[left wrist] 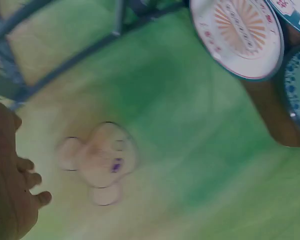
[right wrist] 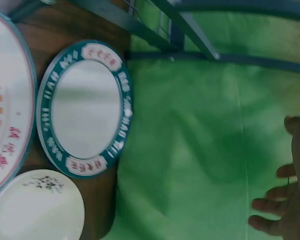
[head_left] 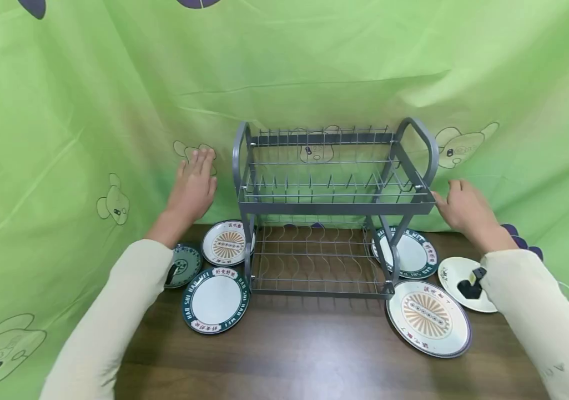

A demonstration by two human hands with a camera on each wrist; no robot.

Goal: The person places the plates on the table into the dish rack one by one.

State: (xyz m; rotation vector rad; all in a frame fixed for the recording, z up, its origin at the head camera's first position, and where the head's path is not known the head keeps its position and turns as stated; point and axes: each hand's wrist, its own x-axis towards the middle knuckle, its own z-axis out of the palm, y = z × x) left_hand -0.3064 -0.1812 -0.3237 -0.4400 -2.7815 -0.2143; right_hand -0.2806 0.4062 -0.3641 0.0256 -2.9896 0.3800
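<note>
There are six plates (head_left: 215, 300), one rack (head_left: 336, 209) and two hands (head_left: 193, 189).

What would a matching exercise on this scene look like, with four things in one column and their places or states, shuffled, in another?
Things:
1. Grey metal two-tier dish rack
2. Small round green patterned plate
3. Round white plate with a dark floral sprig
4. Person's bare left hand

Places or states, in the head view:
A. Rightmost of the plates
B. Raised, fingers straight
C. Standing upright in the middle
D. Leftmost of the plates

Pairs: 1-C, 2-D, 3-A, 4-B
</note>
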